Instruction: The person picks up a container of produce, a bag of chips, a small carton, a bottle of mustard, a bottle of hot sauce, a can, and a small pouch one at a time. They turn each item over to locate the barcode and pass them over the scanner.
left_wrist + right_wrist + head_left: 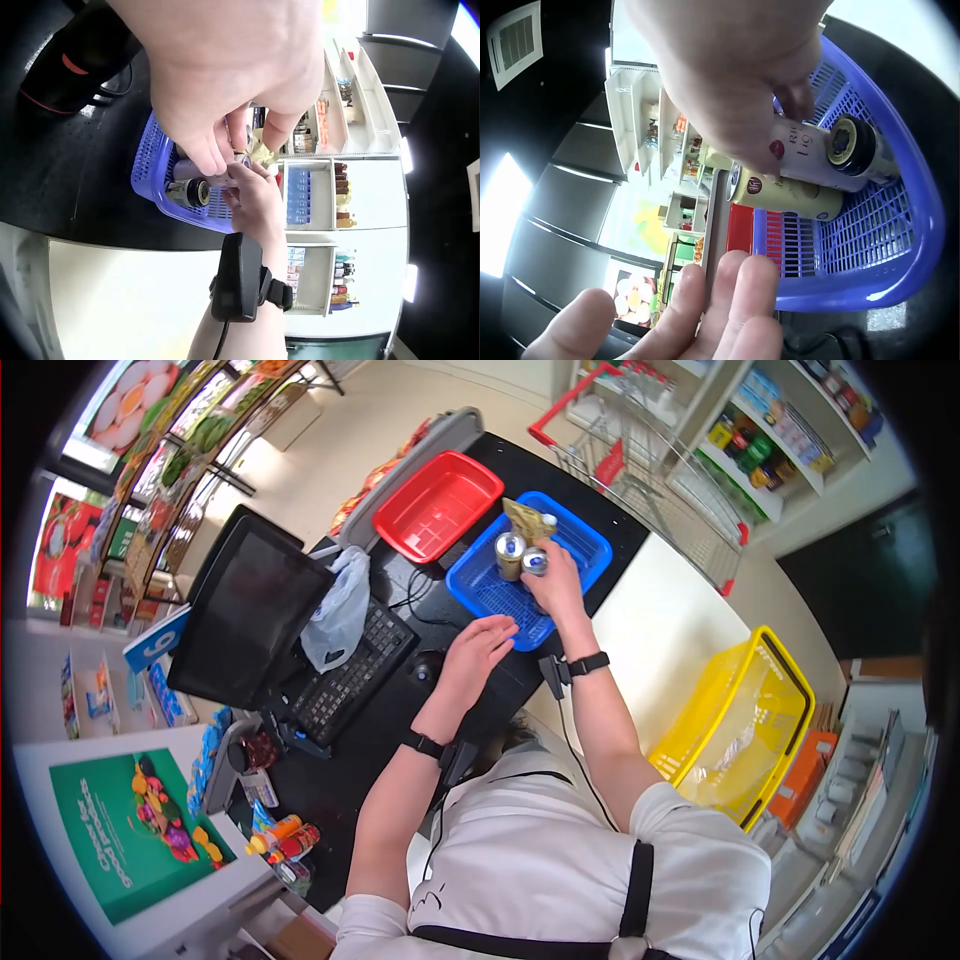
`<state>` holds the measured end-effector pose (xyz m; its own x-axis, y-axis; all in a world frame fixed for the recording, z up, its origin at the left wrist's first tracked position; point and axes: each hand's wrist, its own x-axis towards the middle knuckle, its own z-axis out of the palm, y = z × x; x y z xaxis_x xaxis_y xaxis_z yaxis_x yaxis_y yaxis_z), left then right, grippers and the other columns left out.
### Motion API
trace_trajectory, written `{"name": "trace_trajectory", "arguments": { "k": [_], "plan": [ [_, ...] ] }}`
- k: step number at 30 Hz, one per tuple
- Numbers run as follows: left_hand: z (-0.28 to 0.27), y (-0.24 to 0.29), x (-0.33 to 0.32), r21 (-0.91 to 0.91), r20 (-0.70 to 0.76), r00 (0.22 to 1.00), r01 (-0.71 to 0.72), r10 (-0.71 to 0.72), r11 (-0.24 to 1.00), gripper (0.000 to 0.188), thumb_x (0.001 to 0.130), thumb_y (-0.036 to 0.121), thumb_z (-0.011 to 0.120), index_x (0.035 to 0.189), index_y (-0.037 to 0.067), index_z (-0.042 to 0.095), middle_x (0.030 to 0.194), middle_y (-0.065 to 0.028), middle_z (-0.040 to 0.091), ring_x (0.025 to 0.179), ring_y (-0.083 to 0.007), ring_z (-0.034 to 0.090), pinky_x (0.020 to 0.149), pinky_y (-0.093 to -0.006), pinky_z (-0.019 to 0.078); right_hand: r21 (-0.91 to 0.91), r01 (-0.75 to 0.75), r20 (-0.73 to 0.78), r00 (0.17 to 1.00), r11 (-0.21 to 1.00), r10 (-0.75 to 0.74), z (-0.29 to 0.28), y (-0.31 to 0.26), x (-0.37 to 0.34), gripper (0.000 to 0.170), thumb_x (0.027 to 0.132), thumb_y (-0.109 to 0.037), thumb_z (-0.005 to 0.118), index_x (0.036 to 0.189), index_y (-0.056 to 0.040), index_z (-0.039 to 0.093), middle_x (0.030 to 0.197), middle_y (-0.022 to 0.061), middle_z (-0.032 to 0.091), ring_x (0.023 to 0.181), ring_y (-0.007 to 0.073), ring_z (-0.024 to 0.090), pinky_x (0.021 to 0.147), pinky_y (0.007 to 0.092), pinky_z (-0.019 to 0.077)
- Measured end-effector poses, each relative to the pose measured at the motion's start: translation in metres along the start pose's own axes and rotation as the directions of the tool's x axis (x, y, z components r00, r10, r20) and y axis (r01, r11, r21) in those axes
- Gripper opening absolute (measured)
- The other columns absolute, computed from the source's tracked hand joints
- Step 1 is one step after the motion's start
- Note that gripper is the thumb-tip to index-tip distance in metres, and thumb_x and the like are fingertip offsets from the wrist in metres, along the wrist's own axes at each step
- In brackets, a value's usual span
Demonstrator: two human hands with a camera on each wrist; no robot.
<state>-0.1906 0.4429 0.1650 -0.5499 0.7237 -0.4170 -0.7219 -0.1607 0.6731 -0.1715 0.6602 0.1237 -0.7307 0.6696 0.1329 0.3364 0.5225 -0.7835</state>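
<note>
In the head view, a blue basket (487,602) holds two cans, a capped bottle and a gold-toned packet (525,520). My right hand (556,585) grips one can (534,563) near its top, beside the other can (509,555). The right wrist view shows this gripped can as pale pink (810,154), lying between a yellow can (787,196) and a dark-capped bottle (853,145). My left hand (478,658) is at the basket's near side, fingers loosely extended, with nothing in its grasp.
A red tray (438,505) sits beside the basket. A plastic bag (338,610) lies over the keyboard (358,675) by a monitor (255,615). The mouse (425,668) is near my left hand. A yellow basket (740,730) stands at right, with a shopping cart (640,470) beyond the counter.
</note>
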Motion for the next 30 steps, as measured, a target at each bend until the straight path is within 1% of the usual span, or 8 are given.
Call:
{"name": "trace_trajectory", "arguments": {
  "k": [6,10,13,14,17,18,21,30],
  "plan": [
    [0.000,-0.012,0.009,-0.063,-0.069,0.997,-0.020,0.016,0.998,0.032,0.104,0.012,0.056,0.133,-0.001,0.056,0.140,-0.0152,0.059,0.133,-0.0275,0.057,0.113,-0.0408,0.0450,0.023,0.005,0.058,0.998,1.000,-0.006,-0.012,-0.007,-0.002,0.058,0.074,-0.011,0.082,0.127,-0.0055,0.060,0.123,0.0211,0.067,0.116,0.0413,0.063,0.101,0.0466,0.0510],
    [-0.001,-0.011,0.005,-0.066,-0.093,0.996,-0.024,0.018,0.998,0.032,0.104,0.013,0.057,0.133,0.000,0.056,0.139,-0.0134,0.060,0.132,-0.0259,0.058,0.112,-0.0397,0.0456,-0.002,-0.035,0.020,0.999,0.999,0.035,-0.035,-0.037,-0.008,0.058,0.075,-0.012,0.082,0.129,-0.0057,0.060,0.119,0.0199,0.069,0.109,0.0385,0.068,0.096,0.0430,0.0538],
    [-0.004,-0.010,-0.007,-0.051,-0.101,0.995,-0.030,0.025,0.998,0.032,0.103,0.014,0.059,0.133,0.001,0.056,0.138,-0.0121,0.060,0.132,-0.0249,0.058,0.112,-0.0388,0.0458,0.122,-0.049,-0.001,0.999,0.991,0.049,-0.053,-0.052,-0.015,0.060,0.079,-0.012,0.082,0.133,-0.0053,0.058,0.122,0.0148,0.070,0.109,0.0261,0.070,0.094,0.0362,0.0547],
    [-0.005,-0.009,-0.012,-0.058,-0.105,0.994,-0.040,0.034,0.997,0.032,0.103,0.014,0.059,0.133,0.001,0.056,0.138,-0.0121,0.060,0.132,-0.0249,0.058,0.112,-0.0388,0.0458,0.120,-0.039,0.007,0.999,0.992,0.038,-0.058,-0.058,-0.018,0.060,0.079,-0.012,0.082,0.133,-0.0053,0.058,0.122,0.0148,0.070,0.109,0.0261,0.070,0.094,0.0362,0.0547],
    [-0.005,0.002,-0.028,-0.060,-0.129,0.989,-0.081,0.073,0.995,0.033,0.103,0.014,0.060,0.133,0.000,0.056,0.138,-0.0118,0.060,0.132,-0.0244,0.057,0.113,-0.0390,0.0454,0.412,-0.054,0.112,0.994,0.909,0.008,-0.069,-0.079,-0.025,0.056,0.083,-0.007,0.079,0.134,-0.0031,0.058,0.119,0.0115,0.069,0.106,0.0198,0.068,0.089,0.0333,0.0557],
    [-0.006,0.007,-0.037,-0.065,-0.132,0.988,-0.095,0.086,0.993,0.033,0.103,0.014,0.060,0.133,0.000,0.056,0.138,-0.0118,0.060,0.132,-0.0244,0.057,0.113,-0.0390,0.0454,0.412,-0.042,0.116,0.993,0.910,-0.006,-0.071,-0.088,-0.030,0.056,0.083,-0.007,0.079,0.134,-0.0031,0.058,0.119,0.0115,0.069,0.106,0.0198,0.068,0.089,0.0333,0.0557],
    [-0.015,0.019,-0.071,-0.059,-0.151,0.974,-0.178,0.168,0.982,0.032,0.103,0.013,0.059,0.133,0.001,0.056,0.136,-0.0111,0.060,0.130,-0.0234,0.057,0.112,-0.0389,0.0454,0.654,-0.110,0.256,0.963,0.748,-0.082,-0.068,-0.115,-0.053,0.052,0.086,-0.002,0.076,0.134,-0.0012,0.057,0.118,0.0108,0.068,0.105,0.0188,0.067,0.084,0.0323,0.0579],
    [-0.102,0.000,-0.181,-0.036,-0.309,0.907,-0.311,0.285,0.950,0.029,0.101,0.009,0.057,0.129,0.004,0.059,0.127,-0.0061,0.062,0.121,-0.0186,0.058,0.106,-0.0375,0.0471,0.676,-0.324,0.532,0.836,0.662,-0.134,-0.001,-0.152,-0.157,0.051,0.088,-0.002,0.077,0.133,0.0005,0.055,0.114,0.0112,0.065,0.106,0.0193,0.066,0.083,0.0316,0.0617]
  ]
}}
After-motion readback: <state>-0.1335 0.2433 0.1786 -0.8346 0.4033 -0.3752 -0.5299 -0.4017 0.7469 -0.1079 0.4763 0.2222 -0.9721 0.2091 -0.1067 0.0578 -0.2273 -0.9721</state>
